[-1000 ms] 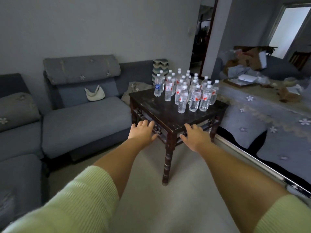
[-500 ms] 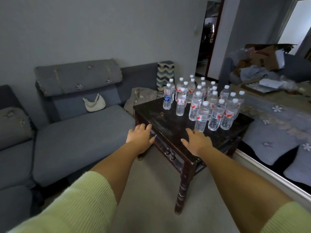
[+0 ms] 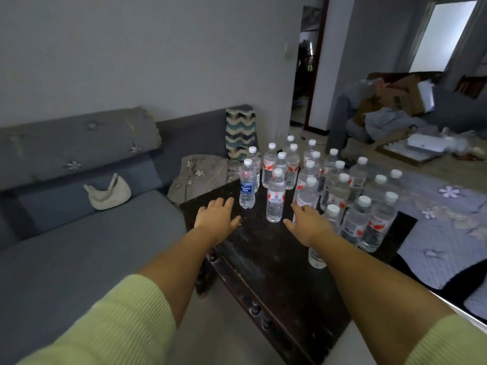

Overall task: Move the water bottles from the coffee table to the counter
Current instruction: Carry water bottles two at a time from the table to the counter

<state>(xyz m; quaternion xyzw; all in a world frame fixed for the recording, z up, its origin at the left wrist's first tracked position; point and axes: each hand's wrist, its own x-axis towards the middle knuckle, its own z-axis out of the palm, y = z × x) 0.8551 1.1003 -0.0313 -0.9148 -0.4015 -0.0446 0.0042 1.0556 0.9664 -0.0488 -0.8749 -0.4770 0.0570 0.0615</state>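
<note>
Both hands [image 3: 217,218] (open) nearer the bottles [image 3: 275,198]

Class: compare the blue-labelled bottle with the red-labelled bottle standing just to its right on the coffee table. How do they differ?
The blue-labelled bottle has a dark blue band; the red-labelled bottle has a white label with red patches. The blue one looks shorter and sits nearer the left hand. Both stand upright, clear, white-capped, untouched.

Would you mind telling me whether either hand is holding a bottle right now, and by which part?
Nothing is held. The left hand and right hand reach open over the dark wooden coffee table, short of the clear plastic water bottles.
</note>
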